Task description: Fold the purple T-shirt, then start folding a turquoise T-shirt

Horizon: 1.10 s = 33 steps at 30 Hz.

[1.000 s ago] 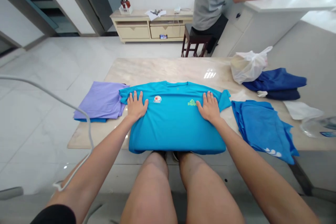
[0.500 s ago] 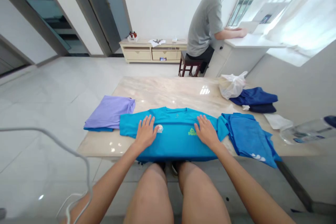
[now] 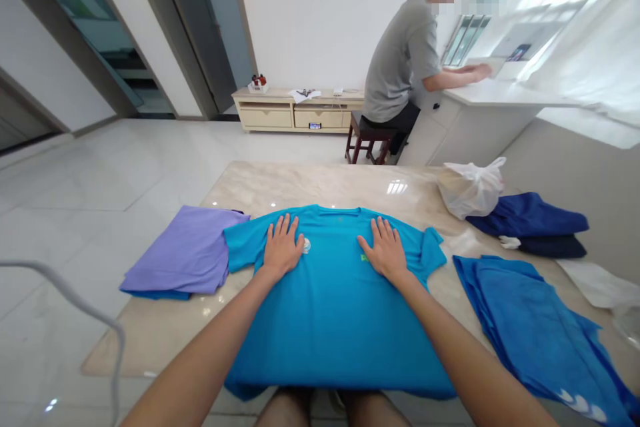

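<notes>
A bright blue T-shirt point(image 3: 335, 320) lies spread on the marble-look table point(image 3: 300, 180), neckline away from me, its lower edge hanging over the near side. My left hand point(image 3: 283, 247) rests flat on the chest beside a small white emblem point(image 3: 306, 246), fingers stretched out. On the other side of the chest lies my right hand point(image 3: 385, 248), fingers spread, partly covering a green logo point(image 3: 364, 257). Neither hand grips the cloth. The shirt's right-hand sleeve point(image 3: 431, 253) is folded over on itself.
Folded purple cloth point(image 3: 183, 250) lies left, with blue cloth beneath. At right are folded blue clothing point(image 3: 530, 320), a white plastic bag point(image 3: 473, 187) and dark blue garments point(image 3: 530, 217). A grey cable point(image 3: 75, 300) crosses the left foreground. Beyond, a person point(image 3: 400, 60) sits on a stool point(image 3: 367, 137).
My view has leaned forward over the table. More of the shirt's body shows, smoother across the chest, and its right-hand sleeve now lies apart from the folded blue clothing. Both hands remain flat on it.
</notes>
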### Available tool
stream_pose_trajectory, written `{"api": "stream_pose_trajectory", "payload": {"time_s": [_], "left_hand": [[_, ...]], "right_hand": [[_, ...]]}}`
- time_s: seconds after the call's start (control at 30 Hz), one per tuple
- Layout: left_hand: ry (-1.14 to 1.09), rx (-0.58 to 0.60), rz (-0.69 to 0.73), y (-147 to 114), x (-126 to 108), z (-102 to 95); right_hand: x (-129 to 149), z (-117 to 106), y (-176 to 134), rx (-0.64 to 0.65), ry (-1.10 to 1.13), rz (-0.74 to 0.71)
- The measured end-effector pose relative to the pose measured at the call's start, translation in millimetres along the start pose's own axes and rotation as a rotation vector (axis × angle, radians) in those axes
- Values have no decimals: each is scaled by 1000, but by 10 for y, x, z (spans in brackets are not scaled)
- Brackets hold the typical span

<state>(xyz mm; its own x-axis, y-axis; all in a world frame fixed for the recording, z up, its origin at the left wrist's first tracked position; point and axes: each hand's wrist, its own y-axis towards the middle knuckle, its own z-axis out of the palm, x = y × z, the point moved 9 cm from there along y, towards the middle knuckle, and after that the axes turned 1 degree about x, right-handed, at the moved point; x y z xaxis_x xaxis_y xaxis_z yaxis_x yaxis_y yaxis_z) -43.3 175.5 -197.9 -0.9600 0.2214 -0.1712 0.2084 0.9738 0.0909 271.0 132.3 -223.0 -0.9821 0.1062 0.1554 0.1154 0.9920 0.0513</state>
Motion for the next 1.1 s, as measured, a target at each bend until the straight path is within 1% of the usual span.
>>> {"api": "stream_pose_trajectory", "payload": {"time_s": [0.07,0.13,0.2,0.27,0.33,0.4,0.47,0.53,0.6,0.67,0.73,0.83,0.9,1.0,1.07,1.1], "left_hand": [[18,-8,3,165,0,-34],[67,-26,38,269,-79,-130],[100,-42,117,241,-225,-246],[70,-60,178,33,-315,-346],[-1,-81,191,-331,-258,-401],[-69,-95,220,-763,-103,-396],[-105,-94,254,-1141,87,-341],[-108,-75,261,-1372,248,-265],[-88,-60,227,-1439,340,-211],[-58,-60,165,-1397,364,-196],[-33,-67,116,-1330,343,-203],[-22,-61,115,-1305,292,-214],[-26,-55,125,-1359,290,-223],[-37,-75,105,-1504,312,-253],[-49,-105,75,-1603,309,-278],[-56,-121,62,-1646,300,-289]], "right_hand": [[56,-49,124,20,-27,-9],[199,-158,213,44,-73,-43],[389,-301,207,49,-108,-96],[526,-427,41,9,-95,-150],[517,-466,-297,-56,-46,-200],[331,-393,-738,-118,-3,-231],[8,-254,-1151,-159,20,-191],[-265,-142,-1448,-187,22,-147],[-372,-127,-1571,-207,-6,-139],[-347,-209,-1507,-207,-52,-159],[-321,-340,-1295,-188,-92,-170],[-423,-524,-918,-184,-115,-176],[-504,-544,-778,-150,-127,-240],[-576,-463,-804,-11,-166,-357],[-602,-465,-899,70,-201,-388],[-610,-500,-937,91,-217,-388]]}}
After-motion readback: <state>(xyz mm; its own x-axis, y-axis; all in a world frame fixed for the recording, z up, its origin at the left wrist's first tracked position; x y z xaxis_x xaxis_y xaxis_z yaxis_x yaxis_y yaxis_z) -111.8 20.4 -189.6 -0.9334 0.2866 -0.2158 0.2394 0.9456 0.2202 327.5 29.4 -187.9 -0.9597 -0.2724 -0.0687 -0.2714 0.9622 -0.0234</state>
